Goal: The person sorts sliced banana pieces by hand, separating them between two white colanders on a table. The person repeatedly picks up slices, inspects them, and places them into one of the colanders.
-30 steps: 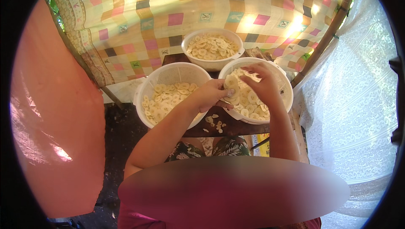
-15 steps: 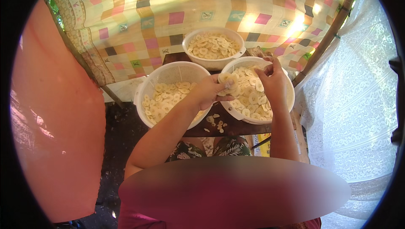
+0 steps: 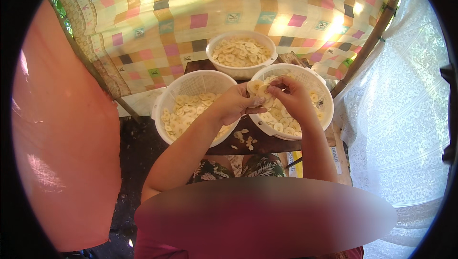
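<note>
My left hand (image 3: pixel 237 104) is closed on a few thin round banana slices (image 3: pixel 256 87), held over the gap between the two near baskets. Against these slices, my right hand (image 3: pixel 292 97) pinches with thumb and fingertips; it appears to grip a slice at their edge. Beneath it stands the right white plastic basket (image 3: pixel 326 121), with many pale banana slices (image 3: pixel 285 124) in it. The left white basket (image 3: pixel 164 97) also holds slices (image 3: pixel 183 116), partly covered by my left forearm. Farther back, a third white basket (image 3: pixel 214 66) is heaped with slices (image 3: pixel 242 51).
The baskets stand on a dark wooden table (image 3: pixel 224 150) with small slice scraps (image 3: pixel 249 140) near its front edge. A patterned sheet (image 3: pixel 191 15) hangs behind it. An orange-pink sheet (image 3: pixel 71 139) hangs at left, white lace cloth (image 3: pixel 396 116) at right. A wooden pole (image 3: pixel 369 53) leans at the right.
My right hand has moved left and slightly down, from above the right basket to the slices in my left hand. The left hand has hardly moved.
</note>
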`<state>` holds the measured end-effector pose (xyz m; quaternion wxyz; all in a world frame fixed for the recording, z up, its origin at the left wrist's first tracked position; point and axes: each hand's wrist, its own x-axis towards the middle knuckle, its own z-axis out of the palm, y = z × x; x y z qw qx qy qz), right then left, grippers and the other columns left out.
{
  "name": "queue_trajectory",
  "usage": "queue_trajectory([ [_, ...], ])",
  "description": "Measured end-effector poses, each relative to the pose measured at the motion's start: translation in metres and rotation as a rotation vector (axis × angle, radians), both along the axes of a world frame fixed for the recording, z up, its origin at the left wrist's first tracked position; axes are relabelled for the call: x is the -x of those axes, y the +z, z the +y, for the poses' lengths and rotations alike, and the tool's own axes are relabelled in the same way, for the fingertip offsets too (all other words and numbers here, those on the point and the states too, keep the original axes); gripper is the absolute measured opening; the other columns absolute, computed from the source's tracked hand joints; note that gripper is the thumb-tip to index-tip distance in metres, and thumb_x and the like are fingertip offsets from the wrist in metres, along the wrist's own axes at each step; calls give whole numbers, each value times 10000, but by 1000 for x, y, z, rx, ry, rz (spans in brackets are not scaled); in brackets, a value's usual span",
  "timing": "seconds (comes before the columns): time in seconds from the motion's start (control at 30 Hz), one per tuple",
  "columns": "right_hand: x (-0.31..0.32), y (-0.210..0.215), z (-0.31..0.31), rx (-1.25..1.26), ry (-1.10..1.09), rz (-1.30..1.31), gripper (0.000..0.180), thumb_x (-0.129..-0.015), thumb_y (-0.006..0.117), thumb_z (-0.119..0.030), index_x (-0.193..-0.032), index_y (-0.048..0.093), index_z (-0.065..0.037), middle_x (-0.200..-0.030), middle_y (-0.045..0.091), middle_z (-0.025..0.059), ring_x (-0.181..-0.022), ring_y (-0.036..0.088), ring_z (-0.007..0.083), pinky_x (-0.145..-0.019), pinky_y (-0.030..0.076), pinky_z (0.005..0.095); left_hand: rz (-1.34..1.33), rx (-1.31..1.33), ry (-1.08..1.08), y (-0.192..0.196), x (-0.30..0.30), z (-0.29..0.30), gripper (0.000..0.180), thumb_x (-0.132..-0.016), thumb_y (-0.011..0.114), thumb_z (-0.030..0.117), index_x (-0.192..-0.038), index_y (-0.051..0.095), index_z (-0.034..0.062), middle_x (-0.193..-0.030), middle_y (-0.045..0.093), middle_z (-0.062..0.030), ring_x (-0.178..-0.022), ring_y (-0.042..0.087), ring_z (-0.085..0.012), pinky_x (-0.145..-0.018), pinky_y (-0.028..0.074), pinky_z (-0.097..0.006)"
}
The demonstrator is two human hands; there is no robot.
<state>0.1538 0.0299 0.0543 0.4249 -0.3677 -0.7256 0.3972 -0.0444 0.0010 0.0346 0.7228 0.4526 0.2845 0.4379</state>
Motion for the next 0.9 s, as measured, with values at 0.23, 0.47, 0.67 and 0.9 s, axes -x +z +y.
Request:
queue_trajectory([
  [0.23, -11, 3, 6, -16, -76, 75, 186, -858, 689, -121, -974, 654, 20, -833, 682, 66, -771, 632, 140, -714, 487, 281, 12, -26, -33, 3, -1, -2, 342, -900, 658, 56, -1229, 568, 46, -1154, 647, -57, -1074, 637, -162, -902, 569, -311],
  [0.47, -26, 7, 7, -306, -427, -145, 210, -858, 672, -122, -1025, 670, 6, -870, 690, 78, -841, 651, 167, -746, 497, 295, 4, -61, 60, -4, -3, 1, 268, -895, 656, 31, -1154, 588, 40, -1114, 650, -62, -1012, 649, -163, -893, 564, -315],
  [0.67, -14, -1, -7, -73, -17, -97, 197, -868, 671, -155, -982, 709, 1, -987, 677, 89, -902, 650, 177, -772, 512, 314, -20, -123, 79, -8, -6, 3, 255, -894, 648, 12, -1140, 585, 28, -1096, 646, -63, -1013, 647, -170, -910, 554, -314],
  [0.9, -18, 11, 0, -173, -274, -104, 185, -850, 695, -162, -921, 705, 8, -897, 650, 104, -845, 642, 233, -736, 489, 339, -62, -34, 152, -7, -6, 4, 330, -910, 572, -27, -1236, 525, -1, -1205, 599, -103, -1121, 606, -212, -1007, 515, -358],
])
